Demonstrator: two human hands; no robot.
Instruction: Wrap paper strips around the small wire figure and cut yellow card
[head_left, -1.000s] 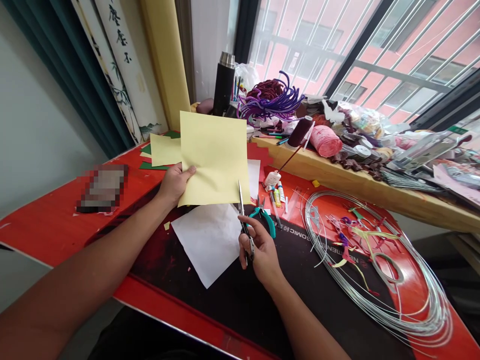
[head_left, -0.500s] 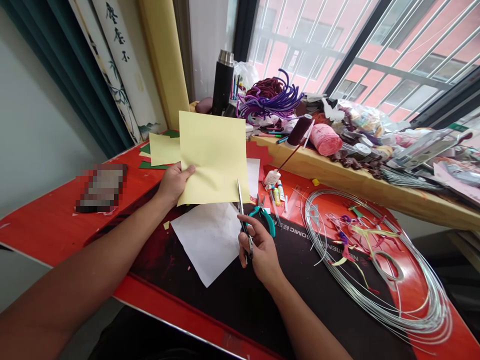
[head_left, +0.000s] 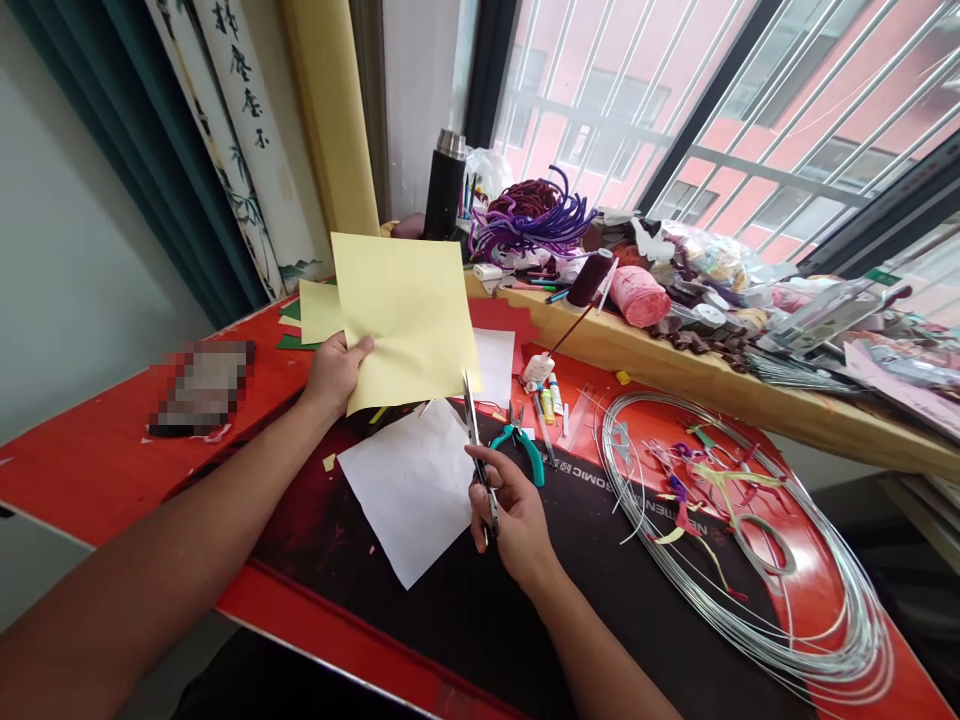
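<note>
My left hand (head_left: 335,372) pinches a sheet of yellow paper (head_left: 409,315) by its lower left edge, thumb on the front, holding it up above the table. The sheet bulges slightly near my thumb. In my right hand (head_left: 510,510) is a pair of scissors (head_left: 472,425), my fingers around its handles and the blades pointing up. The blade tips are at the lower right corner of the yellow paper; whether they touch it I cannot tell. Beneath lies a white sheet of paper (head_left: 405,490) on the black mat (head_left: 450,630). Teal-handled pliers (head_left: 529,450) rest just beyond my right hand.
A large coil of wire (head_left: 840,610) lies at the right with coloured scraps inside it. Glue bottle (head_left: 538,368) and small tubes stand behind the pliers. A wooden ledge (head_left: 750,385) bears yarn and a thermos (head_left: 445,185). More yellow paper (head_left: 319,310) lies at the left.
The yellow paper and my left hand have shifted left in view. The scissors have gone slightly left and down, and their tips now appear at the sheet's corner rather than over its lower part.
</note>
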